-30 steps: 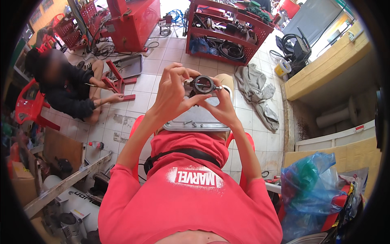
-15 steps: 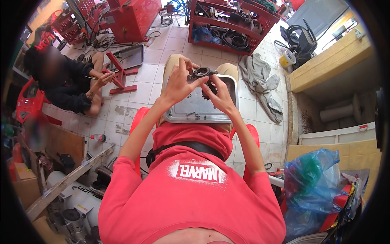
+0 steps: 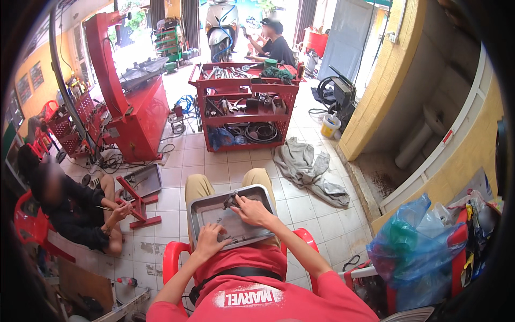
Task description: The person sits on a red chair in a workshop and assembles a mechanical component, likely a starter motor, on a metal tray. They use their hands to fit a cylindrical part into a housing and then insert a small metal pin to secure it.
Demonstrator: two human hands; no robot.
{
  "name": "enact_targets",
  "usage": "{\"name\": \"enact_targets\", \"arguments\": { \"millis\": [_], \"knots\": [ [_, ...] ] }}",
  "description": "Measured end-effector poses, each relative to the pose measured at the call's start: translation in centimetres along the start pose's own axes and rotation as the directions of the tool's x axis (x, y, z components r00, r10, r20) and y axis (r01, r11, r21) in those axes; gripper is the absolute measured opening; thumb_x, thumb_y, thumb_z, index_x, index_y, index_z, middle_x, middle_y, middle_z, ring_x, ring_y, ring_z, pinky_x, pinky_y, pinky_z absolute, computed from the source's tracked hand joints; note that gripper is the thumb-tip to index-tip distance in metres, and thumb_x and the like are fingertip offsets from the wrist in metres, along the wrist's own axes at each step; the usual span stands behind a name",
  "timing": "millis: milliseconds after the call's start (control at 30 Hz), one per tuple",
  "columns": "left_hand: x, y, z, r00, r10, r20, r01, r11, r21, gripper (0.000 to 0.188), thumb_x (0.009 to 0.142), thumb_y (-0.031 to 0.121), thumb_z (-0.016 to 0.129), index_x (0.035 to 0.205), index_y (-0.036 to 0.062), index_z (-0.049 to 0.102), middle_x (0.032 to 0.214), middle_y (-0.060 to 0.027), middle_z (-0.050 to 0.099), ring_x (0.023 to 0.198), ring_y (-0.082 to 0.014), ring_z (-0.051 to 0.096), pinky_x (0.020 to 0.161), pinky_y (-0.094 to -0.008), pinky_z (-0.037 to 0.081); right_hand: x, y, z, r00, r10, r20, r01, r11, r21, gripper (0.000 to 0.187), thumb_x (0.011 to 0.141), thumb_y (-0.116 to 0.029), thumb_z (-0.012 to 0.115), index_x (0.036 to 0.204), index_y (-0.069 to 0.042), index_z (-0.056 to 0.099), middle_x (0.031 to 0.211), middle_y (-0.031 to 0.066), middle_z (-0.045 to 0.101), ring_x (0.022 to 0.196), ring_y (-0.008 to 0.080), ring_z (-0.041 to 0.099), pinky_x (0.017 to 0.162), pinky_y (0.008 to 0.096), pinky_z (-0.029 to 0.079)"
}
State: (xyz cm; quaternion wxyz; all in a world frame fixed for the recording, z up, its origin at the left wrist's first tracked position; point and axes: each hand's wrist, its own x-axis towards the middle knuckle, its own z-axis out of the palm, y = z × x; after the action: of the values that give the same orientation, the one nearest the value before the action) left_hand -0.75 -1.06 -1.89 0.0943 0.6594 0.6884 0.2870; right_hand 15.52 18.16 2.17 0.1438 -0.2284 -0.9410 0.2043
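Observation:
A metal tray point(image 3: 205, 213) with raised sides rests on my lap, across my thighs. Near its far edge lies a dark, round metal machine part point(image 3: 230, 200). My right hand point(image 3: 254, 211) reaches over the tray's right side, fingers closed at that part and hiding some of it. In the near left of the tray is my left hand point(image 3: 210, 240), fingers apart and bent toward the tray floor. Several small bolts or nuts point(image 3: 219, 220) lie near its fingertips, too small to tell apart.
Ahead stands a red tool cart point(image 3: 247, 107) loaded with tools. A grey cloth point(image 3: 311, 170) lies on the floor to the right, near a white bucket point(image 3: 330, 126). At left a seated person point(image 3: 75, 206) handles something beside a red stand point(image 3: 137, 201). Plastic bags point(image 3: 416, 236) hang at right.
My hands have come down from holding the dark part above the tray. The left hand has let go and moved to the near left. The view has tilted upward.

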Motion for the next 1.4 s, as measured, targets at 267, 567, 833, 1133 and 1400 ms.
{"name": "enact_targets", "arguments": {
  "millis": [267,567,833,1133,1400],
  "knots": [
    [0.1,-0.5,0.6,0.996,-0.059,0.069,0.063,0.997,-0.05,0.027,0.077,0.032,0.085,0.091,0.0119,0.074,0.094,-0.0052,0.067,0.1,-0.0278,0.062,0.09,-0.0428,0.045,0.0,0.6,1.4,0.999,-0.037,-0.02,0.035,0.994,-0.105,0.063,0.107,-0.045,0.048,0.144,0.006,0.048,0.112,0.0283,0.067,0.094,0.0459,0.069,0.077,0.0512,0.058],
    [0.3,-0.3,0.6,0.998,-0.045,0.034,0.047,0.998,-0.043,0.016,0.085,0.022,0.077,0.09,0.0078,0.074,0.096,-0.0106,0.066,0.102,-0.0325,0.062,0.091,-0.0459,0.046,-0.1,0.7,1.7,0.995,-0.058,-0.078,0.051,0.995,-0.092,0.06,0.106,-0.047,0.049,0.14,0.003,0.053,0.114,0.0257,0.068,0.098,0.0437,0.069,0.08,0.0506,0.058],
    [0.4,-0.1,0.4,1.0,-0.026,-0.011,0.026,0.999,-0.046,0.016,0.088,0.02,0.074,0.094,0.0051,0.072,0.099,-0.0123,0.066,0.103,-0.0332,0.061,0.091,-0.0456,0.046,0.1,1.4,2.2,0.995,-0.008,-0.096,0.004,0.999,-0.042,0.06,0.106,-0.049,0.05,0.139,0.001,0.055,0.115,0.0254,0.068,0.099,0.0439,0.068,0.083,0.0503,0.056],
    [0.4,0.0,0.4,0.997,0.0,-0.071,-0.003,0.999,-0.039,0.014,0.089,0.018,0.072,0.095,0.0049,0.071,0.1,-0.0124,0.065,0.104,-0.0332,0.061,0.093,-0.0454,0.046,0.3,1.5,2.3,0.999,0.0,-0.052,-0.003,0.999,-0.048,0.063,0.105,-0.051,0.05,0.141,0.0,0.054,0.118,0.0252,0.068,0.102,0.0437,0.068,0.086,0.05,0.056],
    [0.4,0.4,0.0,0.997,0.007,-0.078,-0.01,0.999,-0.038,0.013,0.09,0.017,0.072,0.096,0.005,0.07,0.1,-0.0123,0.065,0.103,-0.0333,0.061,0.092,-0.0456,0.046,0.3,1.7,2.4,0.999,0.012,-0.034,-0.013,1.0,-0.029,0.066,0.104,-0.054,0.05,0.141,0.0,0.055,0.122,0.0251,0.067,0.106,0.0434,0.067,0.089,0.0499,0.056]
  ]
}}
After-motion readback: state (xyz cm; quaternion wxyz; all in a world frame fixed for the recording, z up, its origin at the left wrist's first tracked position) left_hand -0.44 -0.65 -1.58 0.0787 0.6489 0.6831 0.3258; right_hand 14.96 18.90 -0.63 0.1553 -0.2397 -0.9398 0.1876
